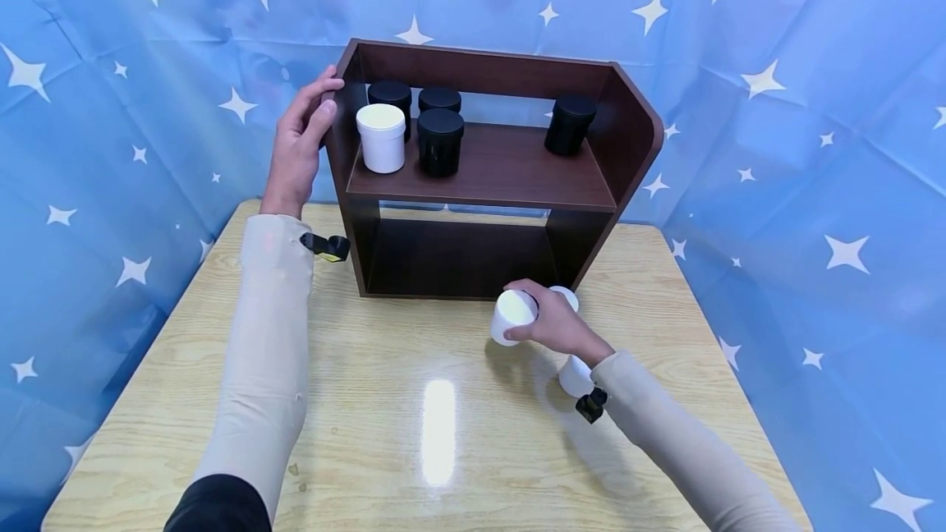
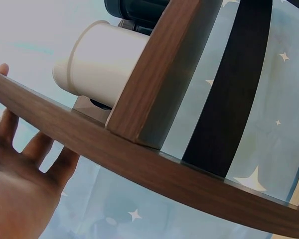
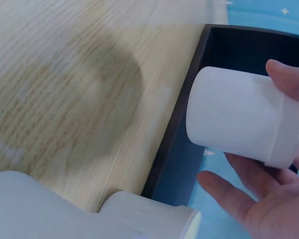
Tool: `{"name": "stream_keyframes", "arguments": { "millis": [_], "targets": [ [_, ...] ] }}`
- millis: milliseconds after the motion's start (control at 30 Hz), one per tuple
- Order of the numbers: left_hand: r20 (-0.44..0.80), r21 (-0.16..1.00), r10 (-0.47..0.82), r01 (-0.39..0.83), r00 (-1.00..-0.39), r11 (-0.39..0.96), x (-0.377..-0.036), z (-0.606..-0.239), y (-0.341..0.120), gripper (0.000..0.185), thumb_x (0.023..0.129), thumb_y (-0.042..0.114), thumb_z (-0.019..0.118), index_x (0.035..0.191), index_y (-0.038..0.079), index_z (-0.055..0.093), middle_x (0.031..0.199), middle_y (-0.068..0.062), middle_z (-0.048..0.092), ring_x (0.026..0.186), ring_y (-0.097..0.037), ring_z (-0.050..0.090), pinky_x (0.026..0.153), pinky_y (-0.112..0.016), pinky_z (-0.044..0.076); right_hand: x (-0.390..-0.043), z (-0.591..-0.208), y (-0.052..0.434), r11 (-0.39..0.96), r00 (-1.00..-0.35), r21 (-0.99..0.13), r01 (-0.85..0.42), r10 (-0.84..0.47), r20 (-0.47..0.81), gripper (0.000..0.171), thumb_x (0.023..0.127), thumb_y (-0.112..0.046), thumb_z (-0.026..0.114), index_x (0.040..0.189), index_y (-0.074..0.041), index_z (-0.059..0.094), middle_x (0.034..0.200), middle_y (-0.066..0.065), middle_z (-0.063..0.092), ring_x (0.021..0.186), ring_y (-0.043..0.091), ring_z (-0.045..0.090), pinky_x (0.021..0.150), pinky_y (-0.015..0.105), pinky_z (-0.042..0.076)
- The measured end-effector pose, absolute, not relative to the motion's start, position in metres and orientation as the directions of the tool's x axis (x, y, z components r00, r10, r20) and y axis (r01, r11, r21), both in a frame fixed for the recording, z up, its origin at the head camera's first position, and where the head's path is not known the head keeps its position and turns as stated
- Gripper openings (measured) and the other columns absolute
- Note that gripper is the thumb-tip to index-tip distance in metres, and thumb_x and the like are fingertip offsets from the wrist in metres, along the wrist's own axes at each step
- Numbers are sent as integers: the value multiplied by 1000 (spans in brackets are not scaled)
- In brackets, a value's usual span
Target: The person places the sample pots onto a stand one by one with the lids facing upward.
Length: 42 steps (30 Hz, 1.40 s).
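While our left hand (image 1: 299, 142) rests with straight fingers against the outer left wall of the brown shelf (image 1: 628, 134), steadying it, our right hand (image 1: 556, 325) has its fingers curled round a white jar (image 1: 512, 317), held tipped on its side just above the bench (image 1: 384, 409) in front of the shelf's lower opening. In the right wrist view that jar (image 3: 241, 115) sits between thumb and fingers with its lid toward the palm, close to the dark edge of the shelf's base. Two more white jars (image 1: 573, 374) stand on the bench just beside and behind the right hand, partly hidden by it. On the upper board a white jar stands at the left end next to three black jars (image 1: 439, 140), and a fourth black jar (image 1: 569, 123) stands well apart toward the right. We judge the step in hand to be carrying the held jar from the bench up to the shelf, with the pick already made and the placing not yet done. Our next move calls for turning the jar upright, lifting it clear of the board's front edge, and setting it on a free stretch of the upper board, likely the middle, without knocking the black jars, while the left hand braces the shelf.
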State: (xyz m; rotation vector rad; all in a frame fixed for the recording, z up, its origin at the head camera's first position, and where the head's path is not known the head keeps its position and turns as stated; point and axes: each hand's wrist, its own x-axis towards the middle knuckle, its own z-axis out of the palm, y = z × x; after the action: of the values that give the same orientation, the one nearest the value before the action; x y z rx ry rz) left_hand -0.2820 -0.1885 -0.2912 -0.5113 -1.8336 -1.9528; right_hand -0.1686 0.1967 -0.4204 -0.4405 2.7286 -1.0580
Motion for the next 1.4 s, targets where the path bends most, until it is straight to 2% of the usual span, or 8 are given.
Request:
{"name": "stream_keyframes", "arguments": {
  "millis": [233, 433, 567, 800, 1200, 1400],
  "targets": [
    [517, 854, -52, 519, -854, -41, -282, -292, -188, 36, 102, 25, 54, 137, 16, 61, 161, 9, 40, 152, -9, 32, 127, -38, 28, -170, -413, 198, 687, -921, -682, -251, -387, -51, 68, 73, -19, 89, 133, -11, 58, 130, 14, 66, 111, 30, 62, 97, 52, 51],
    [522, 850, -52, 524, -851, -43, -282, -291, -188, 34, 102, 25, 54, 135, 19, 62, 161, 9, 40, 152, -8, 32, 127, -37, 28, -172, -406, 199, 670, -905, -686, -282, -424, -42, 66, 74, -20, 89, 132, -13, 59, 129, 13, 66, 111, 30, 62, 95, 51, 51],
    [525, 849, -49, 527, -850, -50, -283, -291, -188, 33, 102, 25, 54, 134, 20, 63, 161, 9, 40, 152, -7, 32, 127, -37, 28, -173, -402, 200, 664, -901, -698, -270, -430, -60, 65, 74, -20, 89, 132, -14, 60, 130, 12, 65, 112, 30, 61, 96, 52, 51],
    [523, 849, -48, 525, -851, -52, -282, -291, -188, 36, 103, 24, 53, 137, 15, 60, 162, 7, 39, 152, -8, 31, 127, -37, 26, -176, -394, 197, 672, -896, -690, -271, -437, -73, 65, 74, -18, 89, 131, -17, 60, 131, 9, 65, 112, 28, 60, 98, 51, 50],
    [524, 849, -54, 526, -850, -50, -281, -291, -187, 34, 102, 25, 54, 135, 19, 62, 161, 9, 41, 152, -8, 32, 127, -37, 27, -176, -378, 192, 643, -876, -701, -308, -480, -55, 66, 74, -16, 89, 133, -17, 59, 132, 9, 64, 116, 30, 59, 101, 55, 47],
    [527, 847, -53, 529, -848, -56, -281, -291, -188, 37, 102, 26, 55, 137, 14, 60, 161, 10, 41, 152, -8, 32, 127, -38, 27, -174, -371, 191, 637, -864, -695, -334, -502, -45, 67, 73, -15, 89, 133, -18, 59, 132, 9, 65, 116, 29, 59, 100, 53, 47]
  ]
}}
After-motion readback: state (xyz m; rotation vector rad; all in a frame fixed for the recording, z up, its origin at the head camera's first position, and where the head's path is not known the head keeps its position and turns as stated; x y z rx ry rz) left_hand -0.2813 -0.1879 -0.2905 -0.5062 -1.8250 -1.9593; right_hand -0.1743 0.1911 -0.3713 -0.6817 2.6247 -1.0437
